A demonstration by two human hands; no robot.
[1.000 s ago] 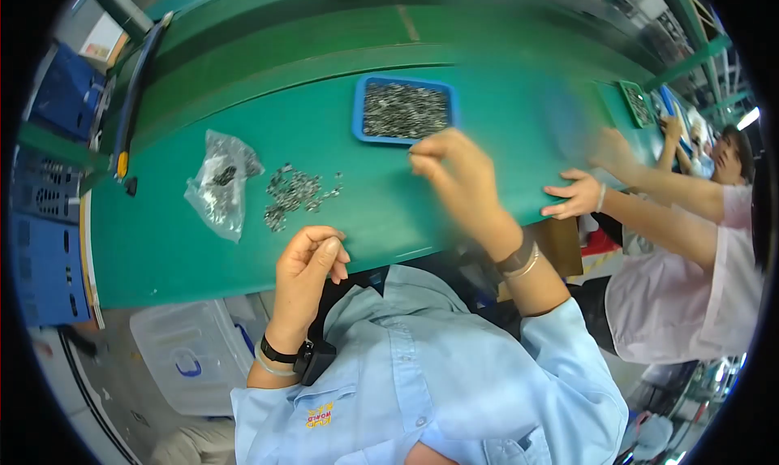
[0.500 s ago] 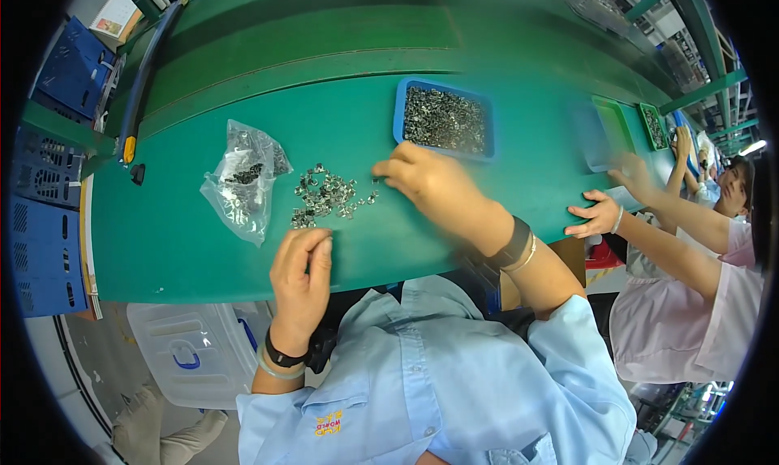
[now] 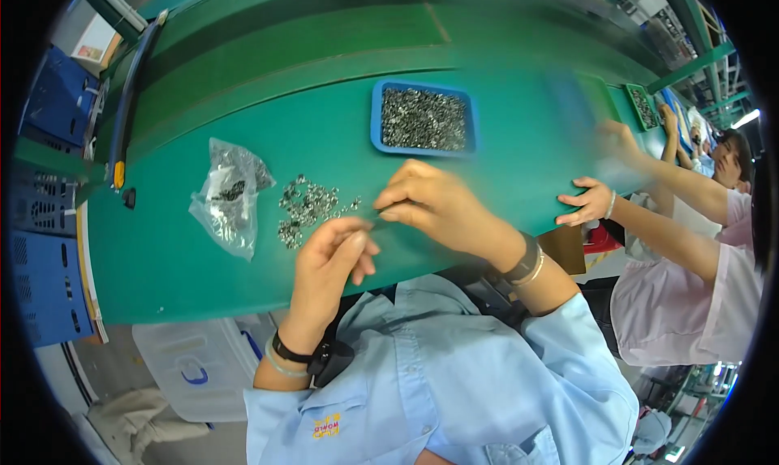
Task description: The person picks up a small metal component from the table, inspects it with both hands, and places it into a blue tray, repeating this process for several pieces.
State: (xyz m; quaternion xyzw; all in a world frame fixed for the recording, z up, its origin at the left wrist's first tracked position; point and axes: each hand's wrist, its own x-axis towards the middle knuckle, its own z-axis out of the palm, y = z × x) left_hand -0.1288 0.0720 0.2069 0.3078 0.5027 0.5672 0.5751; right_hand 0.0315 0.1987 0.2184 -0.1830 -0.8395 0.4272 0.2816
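My left hand and my right hand meet above the near side of the green bench, fingertips almost touching. Both are closed in a pinch. A small dark metal piece shows at the right fingertips, blurred; what the left fingers hold is hidden. Just beyond the left hand lies a loose pile of small shiny metal parts. Farther off, behind my right hand, a blue tray is filled with many similar small parts.
A clear plastic bag with metal parts in it lies left of the pile. At the right, a co-worker's hand rests by the bench edge, near a green tray. A lidded clear plastic box stands below the bench at the left.
My right hand has come back from beside the tray toward my left hand. My left hand has risen to meet it over the bench. The view has shifted slightly.
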